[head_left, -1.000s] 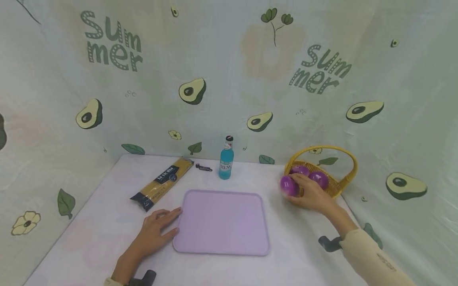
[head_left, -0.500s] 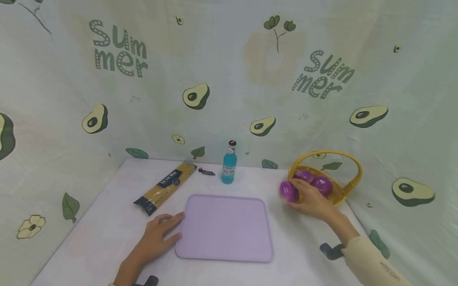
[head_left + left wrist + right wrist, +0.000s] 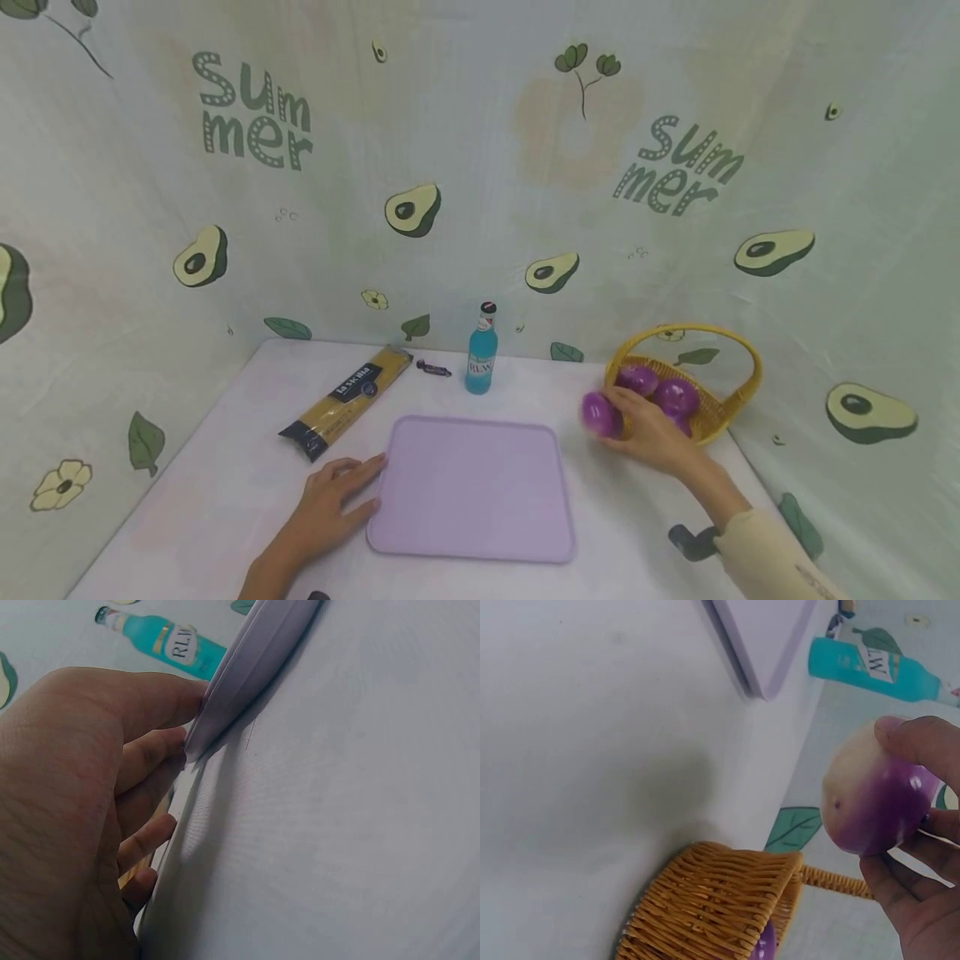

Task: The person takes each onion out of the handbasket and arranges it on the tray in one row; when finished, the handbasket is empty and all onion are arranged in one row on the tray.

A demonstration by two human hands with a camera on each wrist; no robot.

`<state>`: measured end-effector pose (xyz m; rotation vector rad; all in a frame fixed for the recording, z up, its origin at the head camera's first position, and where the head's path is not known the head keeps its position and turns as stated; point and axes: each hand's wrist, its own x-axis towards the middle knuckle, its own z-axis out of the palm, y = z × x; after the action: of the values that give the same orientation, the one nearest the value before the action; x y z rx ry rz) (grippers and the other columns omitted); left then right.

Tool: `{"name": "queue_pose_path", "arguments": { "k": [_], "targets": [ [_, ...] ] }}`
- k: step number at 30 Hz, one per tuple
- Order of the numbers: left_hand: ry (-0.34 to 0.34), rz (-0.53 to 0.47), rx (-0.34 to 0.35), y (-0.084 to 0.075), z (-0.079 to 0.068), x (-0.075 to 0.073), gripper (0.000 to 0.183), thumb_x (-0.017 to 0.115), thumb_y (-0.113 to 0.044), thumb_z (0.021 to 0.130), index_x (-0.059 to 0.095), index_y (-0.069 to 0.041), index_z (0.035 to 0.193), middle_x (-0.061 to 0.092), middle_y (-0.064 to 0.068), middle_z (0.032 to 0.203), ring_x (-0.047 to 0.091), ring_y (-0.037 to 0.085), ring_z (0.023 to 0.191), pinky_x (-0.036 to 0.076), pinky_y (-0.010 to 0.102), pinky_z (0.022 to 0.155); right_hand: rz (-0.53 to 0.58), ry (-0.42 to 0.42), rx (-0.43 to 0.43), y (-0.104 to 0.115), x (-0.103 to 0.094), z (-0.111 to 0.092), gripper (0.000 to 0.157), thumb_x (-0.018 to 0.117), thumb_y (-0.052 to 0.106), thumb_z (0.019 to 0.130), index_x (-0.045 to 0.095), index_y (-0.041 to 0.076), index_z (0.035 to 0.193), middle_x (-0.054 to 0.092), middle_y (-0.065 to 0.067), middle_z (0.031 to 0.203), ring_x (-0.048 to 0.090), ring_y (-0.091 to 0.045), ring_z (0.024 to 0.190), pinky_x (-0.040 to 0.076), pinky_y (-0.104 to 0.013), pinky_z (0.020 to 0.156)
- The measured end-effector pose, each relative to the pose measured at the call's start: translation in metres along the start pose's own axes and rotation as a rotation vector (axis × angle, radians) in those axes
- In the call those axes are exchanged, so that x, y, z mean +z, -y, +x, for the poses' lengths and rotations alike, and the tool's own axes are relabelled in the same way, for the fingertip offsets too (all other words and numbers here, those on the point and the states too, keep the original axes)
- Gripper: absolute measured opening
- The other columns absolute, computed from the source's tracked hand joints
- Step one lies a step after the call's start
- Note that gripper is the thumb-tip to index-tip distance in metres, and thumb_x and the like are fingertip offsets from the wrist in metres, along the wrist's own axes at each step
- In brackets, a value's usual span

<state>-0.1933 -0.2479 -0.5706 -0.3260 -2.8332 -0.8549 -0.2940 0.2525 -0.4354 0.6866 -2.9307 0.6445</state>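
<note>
My right hand [image 3: 656, 433] holds a round purple-and-white turnip [image 3: 877, 791] between thumb and fingers, raised beside the basket's left side. The yellow wicker basket [image 3: 705, 900] has several more purple turnips [image 3: 677, 395] in it. My left hand [image 3: 326, 508] rests by the left edge of the lilac tray [image 3: 472, 492], with fingertips and thumb touching the rim. In the left wrist view, the fingers [image 3: 161, 701] are fairly straight against the tray's side [image 3: 247, 667]. Nothing lies on the tray.
A blue bottle [image 3: 481, 354] stands upright behind the tray. A pack of spaghetti [image 3: 348, 400] and a small dark wrapped candy [image 3: 433, 368] lie at the back left. A patterned cloth [image 3: 465, 167] hangs behind the white table.
My right hand has drawn the turnip slightly left, away from the basket. The left hand stays at the tray's edge. The head view has tilted up a little, shifting the scene downward.
</note>
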Motion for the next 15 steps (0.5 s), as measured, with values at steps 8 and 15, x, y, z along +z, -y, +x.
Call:
{"name": "queue_pose_path", "arguments": {
  "k": [8, 15],
  "targets": [
    [0.015, 0.001, -0.008, -0.0038, 0.0005, -0.0015, 0.057, 0.067, -0.045, 0.093, 0.051, -0.036, 0.147, 0.055, -0.016, 0.142, 0.041, 0.025, 0.132, 0.025, 0.058, 0.108, -0.004, -0.006, -0.018, -0.0001, 0.0061, 0.0005, 0.079, 0.082, 0.028, 0.085, 0.044, 0.004, 0.150, 0.040, -0.021, 0.153, 0.041, -0.043, 0.136, 0.044, -0.060, 0.101],
    [0.017, -0.008, -0.006, -0.0042, -0.0004, -0.0024, 0.057, 0.068, -0.045, 0.093, 0.052, -0.034, 0.146, 0.055, -0.016, 0.142, 0.041, 0.025, 0.132, 0.024, 0.056, 0.107, -0.011, -0.008, -0.046, 0.0028, 0.0096, 0.0013, 0.079, 0.083, 0.027, 0.084, 0.044, 0.002, 0.149, 0.043, -0.020, 0.151, 0.043, -0.042, 0.135, 0.044, -0.059, 0.102]
  ]
}}
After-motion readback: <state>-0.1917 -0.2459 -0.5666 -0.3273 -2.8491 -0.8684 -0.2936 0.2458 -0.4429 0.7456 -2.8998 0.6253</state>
